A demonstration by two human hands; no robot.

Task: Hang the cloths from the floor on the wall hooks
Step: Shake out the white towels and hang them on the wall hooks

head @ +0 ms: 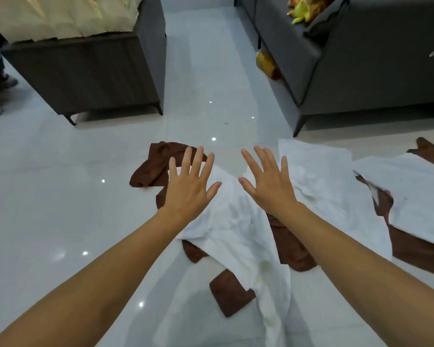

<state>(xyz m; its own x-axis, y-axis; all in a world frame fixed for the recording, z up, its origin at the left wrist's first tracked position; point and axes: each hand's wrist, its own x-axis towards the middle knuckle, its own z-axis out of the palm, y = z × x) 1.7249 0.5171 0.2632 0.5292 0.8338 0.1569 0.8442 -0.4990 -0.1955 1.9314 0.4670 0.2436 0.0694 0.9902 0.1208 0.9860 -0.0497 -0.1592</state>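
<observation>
The floor (60, 196) is glossy white tile, throwing back small bright spots of ceiling light. Both arms stretch out over it, palms down. The left hand (188, 189) and the right hand (268, 186) have their fingers straight and fanned well apart, gripping nothing; I cannot tell whether they touch the fabric below.

The cloths lie in a loose heap on the tiles. A crumpled white cloth (236, 234) runs under both wrists and back towards the person. A brown cloth (153, 169) pokes out under and beyond the left fingertips, and more brown pieces (293, 249) show beneath the right forearm. Just right of the right hand's little finger lies a second white cloth (323, 176), and further right a third (416, 196) rests on another brown one (416, 251).

Well beyond the fingertips stand two dark grey sofas: the left sofa (98, 71) carries a cream sheet (60, 16), the right sofa (373, 71) a yellow soft toy (301, 13).
</observation>
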